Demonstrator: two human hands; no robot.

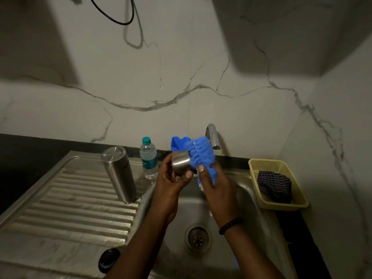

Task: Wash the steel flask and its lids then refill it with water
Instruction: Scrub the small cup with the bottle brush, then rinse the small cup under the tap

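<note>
At the middle of the frame, over the sink [231, 200], the left hand [171, 183] holds a steel lid [180, 163] in a curled grip while the right hand [213, 185] clasps a blue brush [200, 153] against it. The flask [118, 174] stands left of centre on the draining board. The wet lid could slip and drop into the sink if scrubbed hard.
</note>
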